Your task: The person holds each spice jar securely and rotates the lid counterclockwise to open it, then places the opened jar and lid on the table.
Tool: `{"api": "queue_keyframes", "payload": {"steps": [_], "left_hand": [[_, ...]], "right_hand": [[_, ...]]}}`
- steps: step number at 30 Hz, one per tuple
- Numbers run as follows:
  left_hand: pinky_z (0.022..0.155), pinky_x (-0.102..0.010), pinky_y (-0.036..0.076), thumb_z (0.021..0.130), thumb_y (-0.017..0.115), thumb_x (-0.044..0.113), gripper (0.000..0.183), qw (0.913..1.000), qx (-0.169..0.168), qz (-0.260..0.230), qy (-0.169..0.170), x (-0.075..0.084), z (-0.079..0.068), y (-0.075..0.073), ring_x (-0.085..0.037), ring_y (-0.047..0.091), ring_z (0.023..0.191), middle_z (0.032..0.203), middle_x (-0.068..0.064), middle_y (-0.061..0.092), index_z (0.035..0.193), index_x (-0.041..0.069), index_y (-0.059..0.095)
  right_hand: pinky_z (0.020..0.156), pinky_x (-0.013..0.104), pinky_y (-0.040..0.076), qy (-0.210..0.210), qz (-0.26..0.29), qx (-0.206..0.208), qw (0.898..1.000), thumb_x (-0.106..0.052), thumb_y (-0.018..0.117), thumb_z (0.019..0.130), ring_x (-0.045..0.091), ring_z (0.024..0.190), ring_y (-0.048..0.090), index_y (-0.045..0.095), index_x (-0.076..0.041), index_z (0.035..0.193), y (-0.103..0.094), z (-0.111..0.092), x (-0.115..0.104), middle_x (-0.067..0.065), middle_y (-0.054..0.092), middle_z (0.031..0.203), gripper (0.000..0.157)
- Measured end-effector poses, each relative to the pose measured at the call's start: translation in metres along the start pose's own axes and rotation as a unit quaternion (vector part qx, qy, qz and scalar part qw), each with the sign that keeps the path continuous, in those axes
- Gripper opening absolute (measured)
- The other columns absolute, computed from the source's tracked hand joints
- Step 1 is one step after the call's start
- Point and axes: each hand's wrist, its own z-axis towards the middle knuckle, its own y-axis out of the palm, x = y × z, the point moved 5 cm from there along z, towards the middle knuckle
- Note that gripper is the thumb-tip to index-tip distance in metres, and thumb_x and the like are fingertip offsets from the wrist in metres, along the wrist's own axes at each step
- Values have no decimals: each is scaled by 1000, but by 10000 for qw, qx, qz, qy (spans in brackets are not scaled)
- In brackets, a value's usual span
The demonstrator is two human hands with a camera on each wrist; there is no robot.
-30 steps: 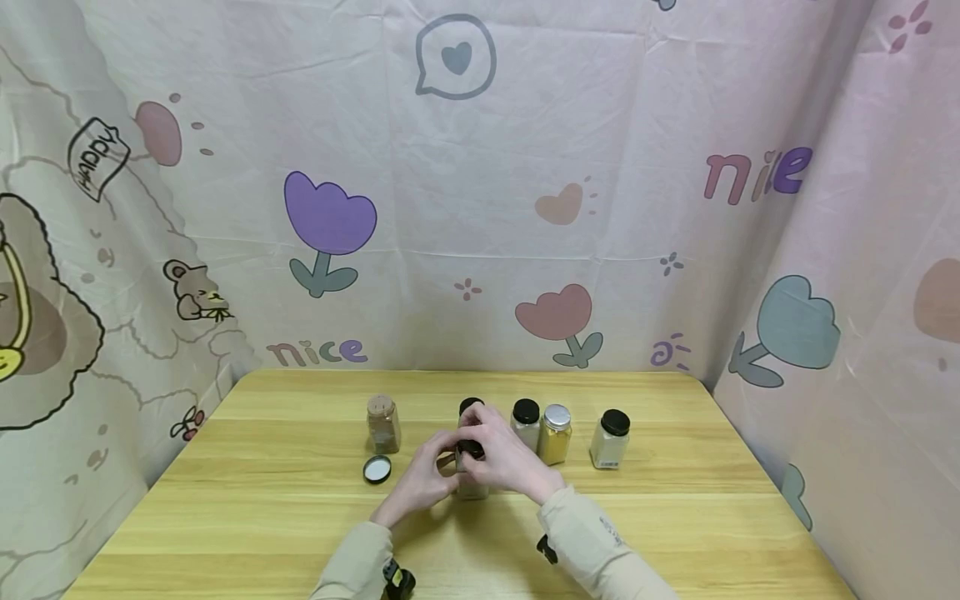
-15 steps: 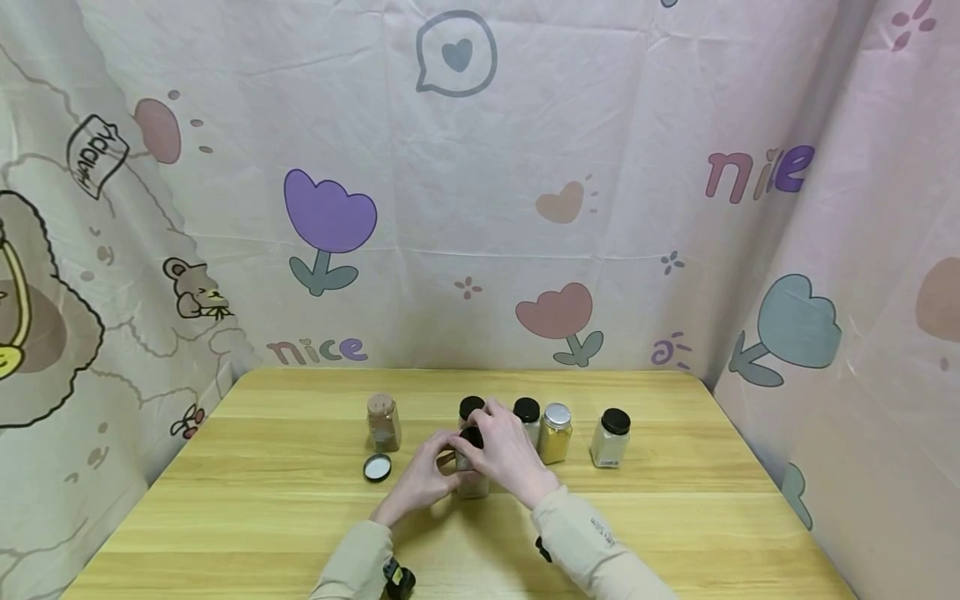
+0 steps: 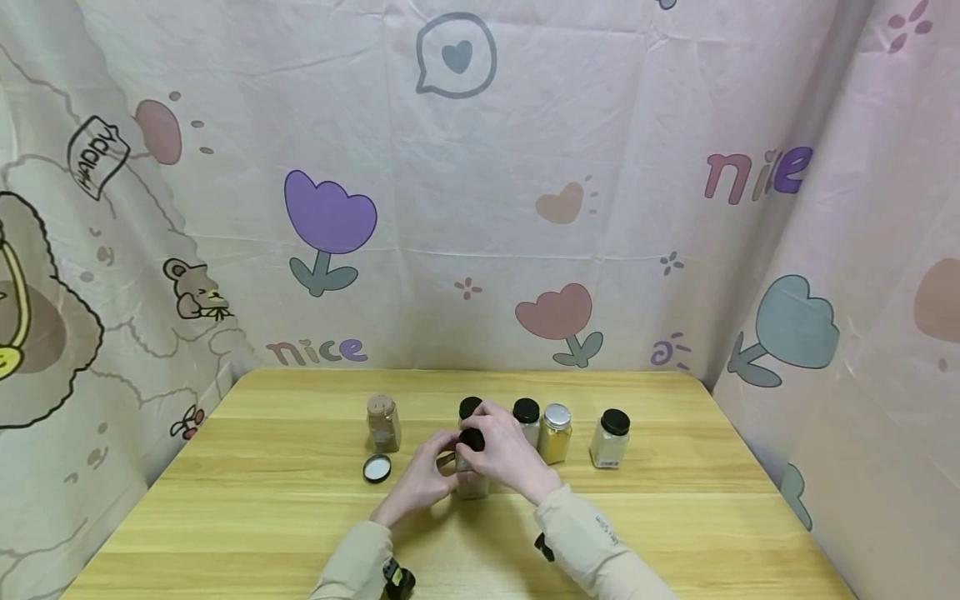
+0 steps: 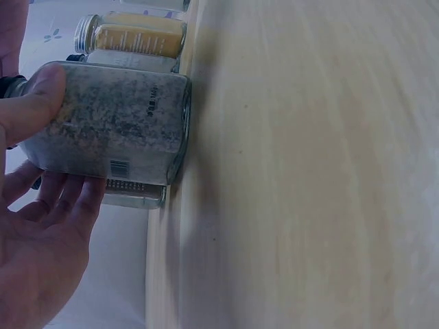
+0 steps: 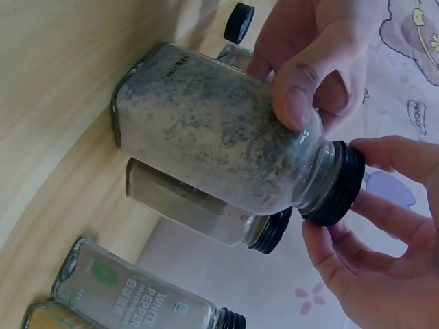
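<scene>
A glass spice jar (image 5: 206, 130) of pale, dark-flecked seasoning stands upright on the wooden table (image 3: 300, 533), in front of the seated person. My left hand (image 3: 423, 479) grips its body from the left; in the left wrist view the thumb lies on the near face and the fingers pass under the other side. At the top, my right hand (image 3: 506, 450) pinches the black lid (image 5: 336, 185) between thumb and fingertips. The lid sits on the jar's neck. From the head view, my fingers cover much of the jar.
Behind the held jar stands another black-lidded jar (image 3: 470, 406). To the right are a white pepper jar (image 5: 130, 284), a yellow-filled jar (image 3: 556, 442) with a silver lid, and a pale jar (image 3: 610, 446). At left, a brown-filled jar (image 3: 384, 429) stands behind an upturned black lid (image 3: 377, 468).
My right fingers have shifted their hold around the lid, and that hand has moved slightly. The left hand and the jar have stayed in place.
</scene>
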Motion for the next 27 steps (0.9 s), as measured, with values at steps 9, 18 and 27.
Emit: {"api": "queue_keyframes", "payload": {"steps": [9, 18, 27], "left_hand": [[104, -37, 56, 80, 76, -5, 50, 9999, -25, -120, -55, -1, -1, 0, -30, 62, 114, 122, -20, 62, 127, -4, 58], [105, -43, 55, 82, 78, 1, 50, 10000, -29, -37, -64, 0, -2, -1, -38, 61, 120, 125, -20, 61, 128, -1, 59], [105, -43, 55, 82, 83, 11, 50, 9999, 11, -49, -142, 2, -1, -1, -36, 62, 119, 124, -15, 61, 127, 3, 61]], "right_hand": [[86, 32, 55, -361, 250, -323, 9985, -8, 71, 84, 20, 99, 62, 76, -7, 107, 1, 0, -2, 4, 65, 107, 24], [82, 38, 52, -174, -310, 494, 9981, -32, 75, 89, 21, 94, 56, 73, -9, 104, 0, -3, 2, 4, 61, 99, 28], [60, 18, 42, 56, -481, 380, 9981, -34, 78, 87, 11, 74, 52, 76, -10, 89, 0, -1, 3, 0, 59, 84, 25]]}}
